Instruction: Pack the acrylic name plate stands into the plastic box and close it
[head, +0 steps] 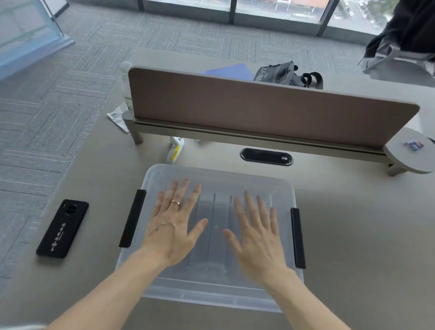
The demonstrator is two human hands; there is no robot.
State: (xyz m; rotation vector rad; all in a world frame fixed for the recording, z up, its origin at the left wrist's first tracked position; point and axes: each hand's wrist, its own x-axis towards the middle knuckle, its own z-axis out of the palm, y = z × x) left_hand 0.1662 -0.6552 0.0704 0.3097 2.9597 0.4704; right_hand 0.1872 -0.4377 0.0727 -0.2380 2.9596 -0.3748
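Note:
A translucent plastic box (210, 290) stands on the desk in front of me with its lid (220, 180) lying on top. Through the lid I make out the dim upright outlines of acrylic name plate stands (217, 231) inside. A black latch (132, 218) sticks out at the box's left side and another black latch (298, 237) at its right. My left hand (173, 223) rests flat on the left half of the lid, fingers spread, a ring on one finger. My right hand (258, 234) lies flat on the right half, fingers spread too.
A black phone (62, 227) lies face down left of the box. Behind the box runs a brown desk divider (266, 109) with a cable port (266, 156) and a white-yellow gadget (175, 149) before it. A round side shelf (413, 152) sits at the right.

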